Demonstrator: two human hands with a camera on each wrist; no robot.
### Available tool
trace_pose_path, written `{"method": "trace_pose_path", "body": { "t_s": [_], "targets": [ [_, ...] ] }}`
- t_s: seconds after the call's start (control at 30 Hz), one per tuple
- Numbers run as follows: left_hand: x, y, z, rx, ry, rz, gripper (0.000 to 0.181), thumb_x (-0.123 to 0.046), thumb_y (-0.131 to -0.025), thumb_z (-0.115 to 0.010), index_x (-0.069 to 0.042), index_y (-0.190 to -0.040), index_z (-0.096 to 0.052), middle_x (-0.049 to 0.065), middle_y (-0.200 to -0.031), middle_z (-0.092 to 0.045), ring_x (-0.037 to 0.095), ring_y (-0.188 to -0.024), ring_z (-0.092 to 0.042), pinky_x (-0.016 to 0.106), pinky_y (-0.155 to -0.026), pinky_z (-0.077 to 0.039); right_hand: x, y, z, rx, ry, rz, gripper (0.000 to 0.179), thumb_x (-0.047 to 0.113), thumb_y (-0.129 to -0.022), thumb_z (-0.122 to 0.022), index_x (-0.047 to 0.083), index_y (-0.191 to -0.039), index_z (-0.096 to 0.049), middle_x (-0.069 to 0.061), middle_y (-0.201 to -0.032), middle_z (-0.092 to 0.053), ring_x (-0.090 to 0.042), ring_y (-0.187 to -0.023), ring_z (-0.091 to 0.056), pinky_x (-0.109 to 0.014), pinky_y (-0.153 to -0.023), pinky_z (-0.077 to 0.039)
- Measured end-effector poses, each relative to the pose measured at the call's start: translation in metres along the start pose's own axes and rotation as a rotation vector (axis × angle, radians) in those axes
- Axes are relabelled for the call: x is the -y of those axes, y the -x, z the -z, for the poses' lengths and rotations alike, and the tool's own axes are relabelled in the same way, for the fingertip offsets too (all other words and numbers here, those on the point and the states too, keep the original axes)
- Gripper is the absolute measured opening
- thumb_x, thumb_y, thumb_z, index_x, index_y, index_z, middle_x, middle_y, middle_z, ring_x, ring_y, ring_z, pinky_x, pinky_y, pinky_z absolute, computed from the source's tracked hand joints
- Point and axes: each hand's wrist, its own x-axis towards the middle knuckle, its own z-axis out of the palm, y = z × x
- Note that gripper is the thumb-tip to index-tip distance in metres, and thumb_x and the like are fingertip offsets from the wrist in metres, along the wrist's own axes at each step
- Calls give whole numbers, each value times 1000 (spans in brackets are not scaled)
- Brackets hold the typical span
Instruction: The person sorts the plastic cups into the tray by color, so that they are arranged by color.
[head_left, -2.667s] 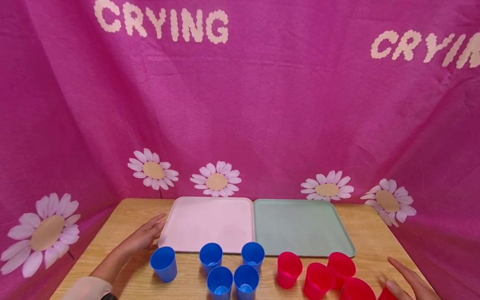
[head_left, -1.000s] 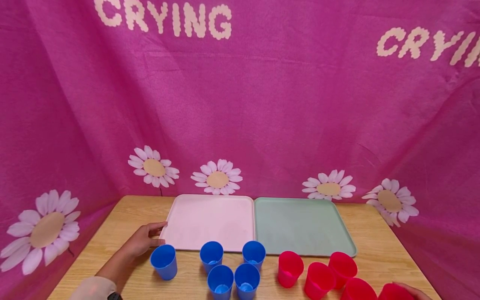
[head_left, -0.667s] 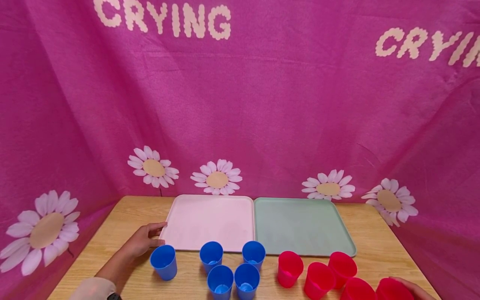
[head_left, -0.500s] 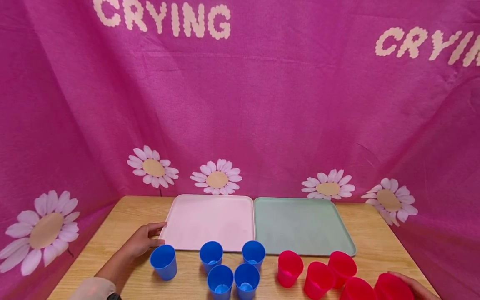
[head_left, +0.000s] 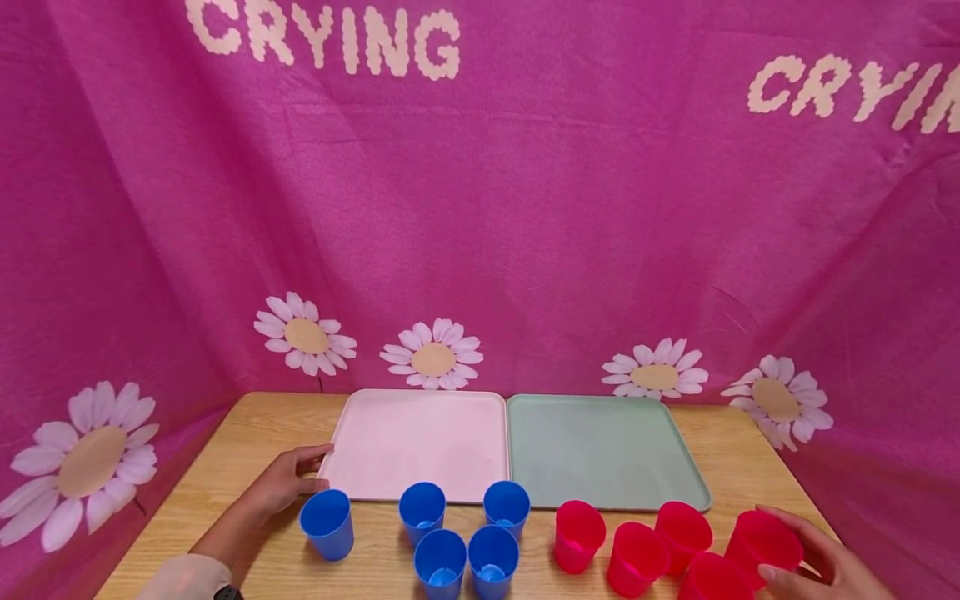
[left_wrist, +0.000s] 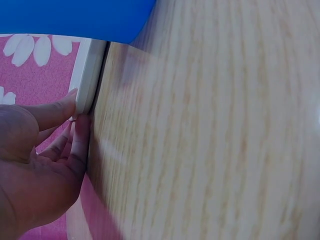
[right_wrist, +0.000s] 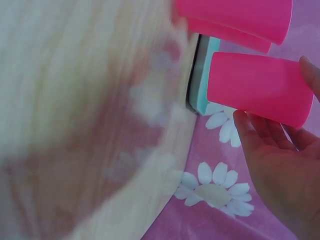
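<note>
My right hand (head_left: 817,562) grips a red plastic cup (head_left: 763,546), its mouth facing up. The right wrist view shows the thumb on one side of this cup (right_wrist: 260,87) and the bent fingers on the other. Several more red cups (head_left: 577,542) stand close to its left. My left hand (head_left: 277,483) holds the left edge of the pink tray (head_left: 420,442); in the left wrist view, thumb and fingers (left_wrist: 80,145) come together at the tray's corner (left_wrist: 89,85). A blue cup (head_left: 330,529) stands just in front of that hand.
A green tray (head_left: 607,450) lies flush beside the pink one at the back of the wooden table (head_left: 273,412). Several blue cups (head_left: 423,517) stand before the pink tray. A magenta cloth (head_left: 525,250) with daisies and lettering hangs round the table.
My right hand has taken hold of the rightmost red cup and moved it forward and left. The left hand has come onto the pink tray's edge and stays there.
</note>
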Motion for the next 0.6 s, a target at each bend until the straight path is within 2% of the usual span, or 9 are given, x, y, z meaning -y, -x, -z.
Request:
{"method": "trace_pose_path", "body": {
  "t_s": [0.03,0.27,0.33,0.5,0.6],
  "targets": [
    [0,0,0,-2,0,1,67,7,-88,-75,6,-149,-47,36,-146,-46,51,-128,-52,41,-92,-61,4,-1,-1,-2,17,14,77,23,-100,-69,2,-158,-25,-5,-132,-62,-25,-109,-66,-46,-91,-61],
    [-1,0,1,-1,1,8,68,7,-88,-75,5,-150,-47,36,-146,-46,51,-128,-52,41,-91,-61,21,-4,-7,-66,189,159,68,17,-99,-69,-6,-151,-33,20,-116,-60,-3,-100,-62,-27,-84,-60],
    [-1,0,1,-1,2,6,68,8,-88,-75,5,-150,-47,36,-146,-47,51,-128,-53,41,-90,-61,26,-5,-10,-95,243,186,72,17,-98,-71,-9,-151,-30,17,-118,-61,-1,-99,-62,-25,-82,-60],
    [-2,1,1,-2,7,-1,68,9,-88,-74,6,-149,-47,36,-144,-48,50,-126,-54,40,-89,-62,38,-7,-16,-118,307,220,76,20,-96,-74,-9,-152,-31,-17,-132,-61,-4,-100,-65,-25,-81,-60],
    [-2,1,0,-2,7,2,67,9,-88,-75,7,-149,-47,36,-143,-49,50,-125,-55,40,-88,-62,43,-10,-19,-125,346,242,76,22,-96,-75,-8,-151,-33,-27,-137,-57,-3,-100,-64,-24,-81,-60]
  ]
}}
